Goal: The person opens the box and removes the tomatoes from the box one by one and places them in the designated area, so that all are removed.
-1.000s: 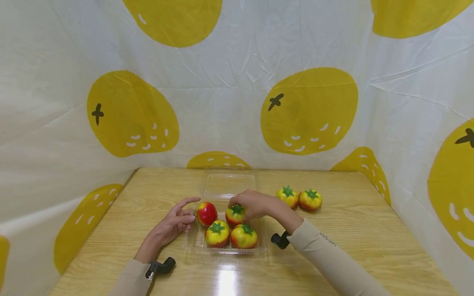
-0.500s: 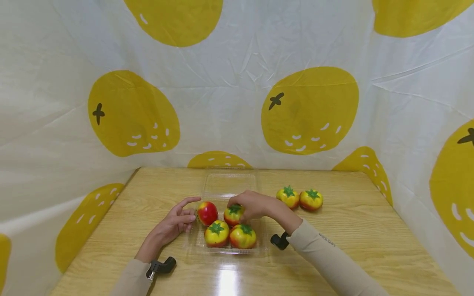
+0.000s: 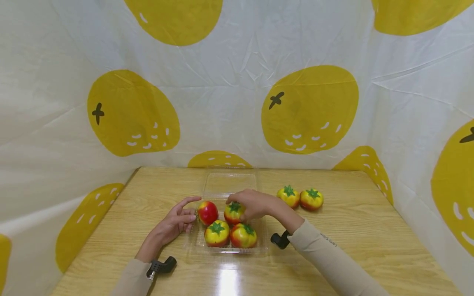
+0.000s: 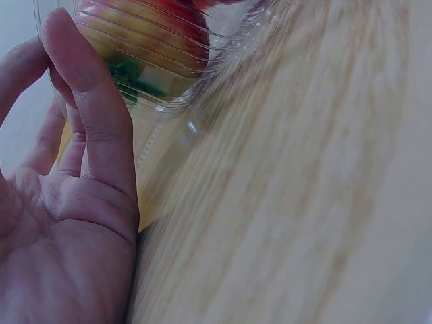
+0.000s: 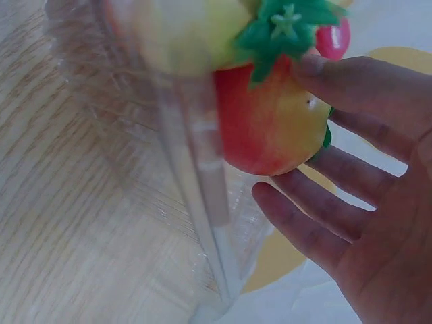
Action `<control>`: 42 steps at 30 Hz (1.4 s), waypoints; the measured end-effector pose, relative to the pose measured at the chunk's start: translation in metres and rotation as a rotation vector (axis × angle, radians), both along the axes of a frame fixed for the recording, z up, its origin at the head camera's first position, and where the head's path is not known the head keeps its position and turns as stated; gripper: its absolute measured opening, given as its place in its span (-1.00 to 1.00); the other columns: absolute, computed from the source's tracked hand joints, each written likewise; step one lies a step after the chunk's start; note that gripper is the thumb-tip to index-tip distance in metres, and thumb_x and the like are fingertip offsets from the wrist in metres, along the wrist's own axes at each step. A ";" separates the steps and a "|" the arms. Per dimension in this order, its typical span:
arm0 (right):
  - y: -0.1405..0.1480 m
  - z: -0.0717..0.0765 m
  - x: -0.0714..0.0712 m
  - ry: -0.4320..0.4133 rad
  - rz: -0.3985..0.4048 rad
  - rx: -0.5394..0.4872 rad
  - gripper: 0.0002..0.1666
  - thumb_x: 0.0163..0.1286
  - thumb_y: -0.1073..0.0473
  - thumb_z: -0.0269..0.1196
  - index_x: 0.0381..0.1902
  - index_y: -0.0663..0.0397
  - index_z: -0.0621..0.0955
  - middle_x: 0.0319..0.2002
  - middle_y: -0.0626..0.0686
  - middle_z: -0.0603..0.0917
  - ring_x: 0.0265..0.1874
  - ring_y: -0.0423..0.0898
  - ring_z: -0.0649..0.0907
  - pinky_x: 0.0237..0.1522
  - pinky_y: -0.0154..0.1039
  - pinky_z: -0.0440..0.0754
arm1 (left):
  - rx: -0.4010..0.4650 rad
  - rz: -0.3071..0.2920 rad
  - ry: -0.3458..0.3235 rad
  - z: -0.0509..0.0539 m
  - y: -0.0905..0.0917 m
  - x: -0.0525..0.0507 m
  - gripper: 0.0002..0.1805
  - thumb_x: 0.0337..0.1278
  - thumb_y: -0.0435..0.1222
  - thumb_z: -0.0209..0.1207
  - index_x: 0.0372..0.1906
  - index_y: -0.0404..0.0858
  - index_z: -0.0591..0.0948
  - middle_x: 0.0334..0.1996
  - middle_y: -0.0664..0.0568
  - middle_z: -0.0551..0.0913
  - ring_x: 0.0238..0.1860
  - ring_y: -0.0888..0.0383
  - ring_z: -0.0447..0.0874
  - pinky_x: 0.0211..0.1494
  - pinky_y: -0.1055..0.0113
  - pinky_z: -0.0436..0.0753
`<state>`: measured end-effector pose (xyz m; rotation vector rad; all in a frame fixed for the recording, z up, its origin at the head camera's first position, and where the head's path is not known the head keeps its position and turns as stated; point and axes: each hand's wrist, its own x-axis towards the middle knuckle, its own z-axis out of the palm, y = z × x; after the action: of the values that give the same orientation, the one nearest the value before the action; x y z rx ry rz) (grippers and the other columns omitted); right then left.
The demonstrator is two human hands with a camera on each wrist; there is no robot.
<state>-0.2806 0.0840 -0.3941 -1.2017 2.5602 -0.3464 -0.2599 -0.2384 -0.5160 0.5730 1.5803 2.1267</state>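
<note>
Red-and-yellow fruit (image 3: 231,217) at the lower centre of the frame, back right in a clear box (image 3: 233,251), gripped by the right hand (image 3: 256,204). Just beside the box, lower left, a loosely spread left hand (image 3: 175,222).

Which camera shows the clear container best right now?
The head view: it shows the container nearly whole, lid open, four fruits inside. The left wrist view shows only part of its ridged side; the right wrist view shows one side, partly blurred.
</note>
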 end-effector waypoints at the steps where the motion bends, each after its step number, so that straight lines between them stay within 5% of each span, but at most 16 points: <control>1: 0.000 0.001 0.001 -0.005 -0.005 -0.004 -0.30 0.20 0.28 0.46 0.32 0.00 0.57 0.28 0.01 0.66 0.25 0.00 0.62 0.34 -0.02 0.58 | 0.001 -0.001 0.000 0.000 0.000 0.000 -0.34 0.46 -0.49 0.05 0.55 -0.13 0.21 -0.34 0.16 0.66 -0.48 0.29 0.61 -0.37 0.45 0.69; 16: 0.019 0.013 0.006 0.015 -0.020 -0.123 -0.29 0.23 0.16 0.49 0.33 0.00 0.55 0.28 0.05 0.62 0.27 0.04 0.59 0.35 0.06 0.57 | -0.008 -0.002 -0.004 0.000 -0.001 0.000 -0.33 0.46 -0.50 0.05 0.56 -0.15 0.20 -0.36 0.14 0.66 -0.52 0.27 0.62 -0.37 0.44 0.69; 33: 0.036 0.023 0.016 -0.016 -0.044 -0.238 -0.28 0.26 0.23 0.43 0.38 0.04 0.51 0.32 0.07 0.61 0.25 0.05 0.61 0.23 0.08 0.68 | 0.009 -0.009 0.003 0.000 -0.001 -0.001 -0.34 0.47 -0.51 0.02 0.56 -0.14 0.20 -0.34 0.15 0.66 -0.49 0.29 0.62 -0.37 0.45 0.69; 42: 0.046 0.024 0.022 0.040 -0.031 -0.285 -0.28 0.26 0.25 0.44 0.38 0.08 0.52 0.31 0.04 0.63 0.25 0.02 0.63 0.25 0.03 0.66 | 0.010 -0.008 -0.004 -0.001 -0.001 -0.001 -0.34 0.47 -0.52 0.02 0.56 -0.15 0.20 -0.35 0.15 0.66 -0.51 0.28 0.63 -0.37 0.44 0.69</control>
<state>-0.2591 0.1296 -0.3705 -1.2735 2.6310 -0.7227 -0.2609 -0.2397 -0.5170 0.5766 1.5632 2.1295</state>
